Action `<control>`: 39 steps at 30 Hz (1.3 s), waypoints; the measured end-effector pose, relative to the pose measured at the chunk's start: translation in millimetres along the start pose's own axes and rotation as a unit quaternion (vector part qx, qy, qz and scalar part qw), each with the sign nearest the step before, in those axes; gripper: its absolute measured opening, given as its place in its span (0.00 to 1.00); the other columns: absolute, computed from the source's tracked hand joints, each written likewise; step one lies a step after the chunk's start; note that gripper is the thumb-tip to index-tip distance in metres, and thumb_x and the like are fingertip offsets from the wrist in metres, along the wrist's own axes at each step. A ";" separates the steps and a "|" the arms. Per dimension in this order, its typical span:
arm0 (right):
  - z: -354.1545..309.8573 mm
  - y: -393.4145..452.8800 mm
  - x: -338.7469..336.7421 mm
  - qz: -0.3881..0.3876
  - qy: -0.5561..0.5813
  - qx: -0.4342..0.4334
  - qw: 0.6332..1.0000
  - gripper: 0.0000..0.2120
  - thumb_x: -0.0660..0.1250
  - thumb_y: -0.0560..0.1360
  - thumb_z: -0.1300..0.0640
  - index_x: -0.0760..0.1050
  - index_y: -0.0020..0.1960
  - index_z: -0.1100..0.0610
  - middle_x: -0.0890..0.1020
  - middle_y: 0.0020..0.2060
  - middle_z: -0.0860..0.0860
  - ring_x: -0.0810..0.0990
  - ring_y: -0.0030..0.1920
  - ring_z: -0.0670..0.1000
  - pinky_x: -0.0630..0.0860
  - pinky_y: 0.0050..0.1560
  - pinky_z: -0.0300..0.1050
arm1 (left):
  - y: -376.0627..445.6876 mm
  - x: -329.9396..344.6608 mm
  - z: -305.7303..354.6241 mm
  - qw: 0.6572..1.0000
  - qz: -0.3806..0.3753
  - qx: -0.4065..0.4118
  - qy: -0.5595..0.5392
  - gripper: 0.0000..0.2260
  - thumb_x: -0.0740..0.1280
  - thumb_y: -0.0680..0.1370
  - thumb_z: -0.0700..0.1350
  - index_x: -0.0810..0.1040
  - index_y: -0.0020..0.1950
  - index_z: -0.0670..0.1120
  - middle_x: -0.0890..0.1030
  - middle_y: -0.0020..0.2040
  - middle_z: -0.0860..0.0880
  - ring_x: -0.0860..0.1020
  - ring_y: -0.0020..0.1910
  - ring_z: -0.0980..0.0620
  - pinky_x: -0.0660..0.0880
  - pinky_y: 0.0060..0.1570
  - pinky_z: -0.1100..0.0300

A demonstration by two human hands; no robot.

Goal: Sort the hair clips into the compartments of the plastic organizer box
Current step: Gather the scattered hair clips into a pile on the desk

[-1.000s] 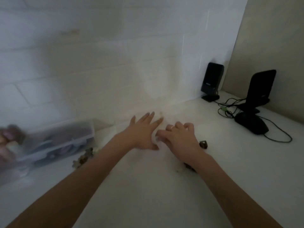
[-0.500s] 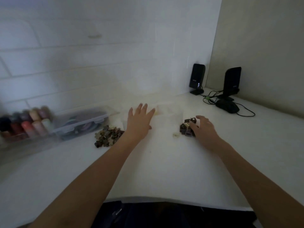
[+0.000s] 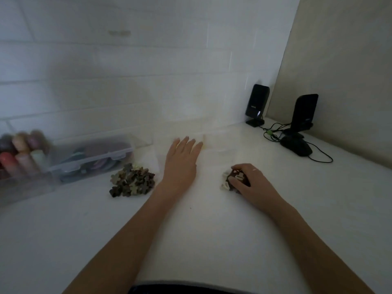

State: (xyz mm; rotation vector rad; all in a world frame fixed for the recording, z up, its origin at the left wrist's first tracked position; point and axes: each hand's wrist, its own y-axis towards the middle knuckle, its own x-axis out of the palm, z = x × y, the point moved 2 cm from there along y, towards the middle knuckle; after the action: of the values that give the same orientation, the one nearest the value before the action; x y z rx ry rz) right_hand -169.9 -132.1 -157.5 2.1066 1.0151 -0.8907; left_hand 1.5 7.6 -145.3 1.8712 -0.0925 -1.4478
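The clear plastic organizer box (image 3: 216,143) is washed out and barely visible against the white table (image 3: 212,230). The left hand (image 3: 180,164) lies flat, fingers straight, beside it. The right hand (image 3: 250,183) curls over a small heap of hair clips (image 3: 230,179), gripping them. Another clip pile (image 3: 132,183) sits left.

Clear plastic organizer box (image 3: 214,143), barely visible, sits on the white bench near the wall. Loose heap of small brown, tan and cream hair clips (image 3: 132,182) lies to its left; smaller clip cluster (image 3: 232,179) lies to its right.
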 end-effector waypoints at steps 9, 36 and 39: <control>-12.7 2.8 1.9 -0.020 0.062 -0.006 0.998 0.19 0.54 0.78 0.42 0.70 0.65 0.46 0.74 0.61 0.44 0.71 0.61 0.45 0.67 0.63 0.45 | -38.3 -64.0 -82.5 0.929 0.138 -0.196 -0.283 0.15 0.55 0.79 0.47 0.79 0.55 0.44 0.80 0.51 0.47 0.77 0.58 0.42 0.68 0.63 0.52; -193.5 10.5 141.0 -0.045 0.067 -0.129 0.988 0.15 0.56 0.79 0.62 0.70 0.61 0.68 0.76 0.57 0.64 0.73 0.59 0.61 0.68 0.62 0.51 | -95.1 -48.9 -78.1 0.875 0.045 -0.364 -0.317 0.15 0.54 0.81 0.43 0.80 0.51 0.40 0.80 0.49 0.45 0.74 0.46 0.52 0.61 0.44 0.70; -191.6 -5.7 129.9 -0.012 0.140 -0.129 0.982 0.13 0.56 0.79 0.64 0.72 0.60 0.68 0.78 0.55 0.63 0.76 0.56 0.60 0.69 0.57 0.45 | -99.2 -60.5 -52.9 0.822 0.093 -0.433 -0.357 0.15 0.54 0.81 0.41 0.80 0.47 0.42 0.78 0.44 0.50 0.74 0.41 0.54 0.65 0.43 0.67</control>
State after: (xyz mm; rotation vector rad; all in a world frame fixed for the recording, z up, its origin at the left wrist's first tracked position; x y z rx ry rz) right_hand -55.8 69.4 -150.5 2.0338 1.2301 -0.4487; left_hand -11.9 134.4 -151.8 0.5245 0.0291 -1.5967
